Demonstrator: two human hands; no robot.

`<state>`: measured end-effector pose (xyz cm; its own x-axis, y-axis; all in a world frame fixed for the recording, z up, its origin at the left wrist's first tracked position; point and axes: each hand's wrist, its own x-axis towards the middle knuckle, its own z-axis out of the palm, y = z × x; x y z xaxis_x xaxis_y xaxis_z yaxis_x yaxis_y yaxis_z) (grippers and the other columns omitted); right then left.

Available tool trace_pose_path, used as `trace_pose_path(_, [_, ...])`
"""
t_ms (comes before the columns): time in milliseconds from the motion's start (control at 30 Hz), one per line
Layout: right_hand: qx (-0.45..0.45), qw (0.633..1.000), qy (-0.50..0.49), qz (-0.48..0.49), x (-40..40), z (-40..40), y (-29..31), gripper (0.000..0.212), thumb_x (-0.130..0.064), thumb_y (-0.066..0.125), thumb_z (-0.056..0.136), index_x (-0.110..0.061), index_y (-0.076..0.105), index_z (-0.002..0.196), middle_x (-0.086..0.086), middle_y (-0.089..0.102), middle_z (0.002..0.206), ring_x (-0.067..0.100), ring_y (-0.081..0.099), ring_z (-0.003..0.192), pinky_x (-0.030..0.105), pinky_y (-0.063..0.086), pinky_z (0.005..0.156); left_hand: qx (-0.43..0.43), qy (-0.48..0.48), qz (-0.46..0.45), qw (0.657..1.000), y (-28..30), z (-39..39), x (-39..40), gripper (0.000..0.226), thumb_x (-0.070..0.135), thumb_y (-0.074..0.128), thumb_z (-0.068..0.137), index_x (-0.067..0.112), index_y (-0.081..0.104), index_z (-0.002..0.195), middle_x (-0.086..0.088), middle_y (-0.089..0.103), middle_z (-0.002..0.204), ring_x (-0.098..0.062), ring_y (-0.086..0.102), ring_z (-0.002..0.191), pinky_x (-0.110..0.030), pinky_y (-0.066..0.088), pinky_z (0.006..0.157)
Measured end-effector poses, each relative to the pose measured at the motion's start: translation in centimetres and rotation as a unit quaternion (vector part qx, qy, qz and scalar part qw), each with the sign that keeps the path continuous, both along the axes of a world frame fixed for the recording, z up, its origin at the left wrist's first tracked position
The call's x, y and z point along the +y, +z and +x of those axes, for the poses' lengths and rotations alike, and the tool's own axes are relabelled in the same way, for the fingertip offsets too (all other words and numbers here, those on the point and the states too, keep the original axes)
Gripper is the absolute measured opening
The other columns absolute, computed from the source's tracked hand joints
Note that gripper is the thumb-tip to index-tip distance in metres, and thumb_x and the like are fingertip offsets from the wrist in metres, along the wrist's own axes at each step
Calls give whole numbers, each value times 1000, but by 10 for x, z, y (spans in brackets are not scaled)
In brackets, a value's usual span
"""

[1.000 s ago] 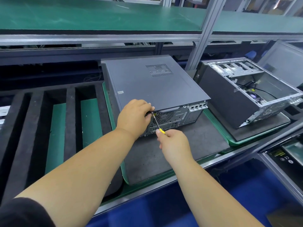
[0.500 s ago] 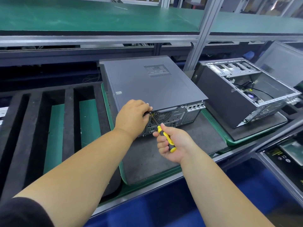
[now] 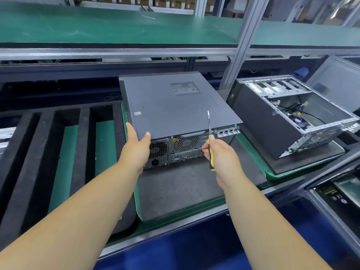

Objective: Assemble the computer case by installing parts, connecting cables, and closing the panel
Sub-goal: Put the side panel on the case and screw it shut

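A dark grey computer case (image 3: pixel 171 108) lies on its side on a black mat (image 3: pixel 181 184), its side panel on and its rear ports and fans facing me. My left hand (image 3: pixel 136 145) is spread at the case's near left corner, thumb on the panel's edge and fingers along the left side. My right hand (image 3: pixel 218 152) grips a screwdriver (image 3: pixel 210 141) with a yellow and black handle. Its metal shaft points up and away, clear of the case's rear.
A second case (image 3: pixel 292 117) stands open at the right on its own mat, cables and a fan visible inside. A black foam tray with long slots (image 3: pixel 46 152) fills the left. A green shelf (image 3: pixel 116 28) on metal posts runs overhead. A loose panel (image 3: pixel 337 82) leans far right.
The screwdriver has left the rear screw and now points upward in my right hand. My left hand has uncurled from that spot and slid to the case's left corner.
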<state>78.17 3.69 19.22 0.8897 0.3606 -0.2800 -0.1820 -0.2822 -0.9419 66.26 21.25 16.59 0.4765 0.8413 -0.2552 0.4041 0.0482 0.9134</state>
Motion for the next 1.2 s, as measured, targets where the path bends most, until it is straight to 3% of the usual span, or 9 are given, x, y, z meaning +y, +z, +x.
trace_pose_path(167, [22,998,56,15,11,-6,-6,43,-50,49,97,-34,70,64,-9,64,75,14,58,76,29,44,69,3,25,25,999,-8,6,-2,64,43,36,103,46,-5,152,5,36,154,-26,42,133,-35,35,95])
trace_pose_path(267, [38,996,74,39,11,-9,-8,46,-45,50,100,-28,70,62,-11,65,79,13,57,77,30,45,72,12,26,31,999,-9,6,-2,63,43,35,103,48,-5,151,6,37,152,-19,48,110,-28,39,83])
trace_pose_path(400, [0,993,115,25,4,-12,0,35,-43,55,98,-29,73,72,-17,56,61,-3,52,54,16,44,50,27,18,25,999,-2,-1,-10,68,39,42,102,47,-3,152,8,39,149,-5,50,78,-21,39,63])
trace_pose_path(500, [-9,986,163,46,-2,-16,8,22,-41,64,94,-26,76,84,-17,61,66,-1,55,61,21,44,57,2,34,98,995,6,-13,-40,68,38,53,97,36,17,155,12,30,156,-11,41,133,-28,34,106])
trace_pose_path(567, [-6,979,193,59,-3,-22,13,22,-40,66,92,-22,77,87,-15,61,64,3,55,63,22,43,60,-23,56,199,978,13,-25,-68,57,39,58,93,32,38,146,11,37,148,-6,29,137,-31,27,112])
trace_pose_path(767, [-21,948,307,82,-4,-56,17,23,-32,68,93,-12,73,81,-9,66,69,5,54,64,27,39,67,-134,-37,110,984,39,-68,-120,26,19,76,84,23,63,106,-3,66,87,-12,59,74,-29,52,72])
trace_pose_path(967, [-46,925,373,63,-1,-101,19,17,-34,68,92,-18,72,88,-14,65,65,0,55,62,24,42,66,-59,17,158,986,44,-124,-129,21,24,76,83,32,63,98,1,67,81,-8,60,66,-13,48,57])
trace_pose_path(1100, [-47,910,410,40,5,-131,20,15,-37,64,95,-25,73,96,0,73,92,2,56,71,25,45,72,-57,44,118,990,41,-162,-121,17,27,72,88,33,66,103,4,68,80,-4,57,66,-21,48,63])
trace_pose_path(1200, [-41,907,418,30,11,-158,19,13,-33,60,97,-30,71,92,-9,72,88,5,56,73,23,42,70,-58,52,85,993,32,-193,-111,18,29,69,90,33,68,107,8,67,77,-5,60,69,-26,50,67])
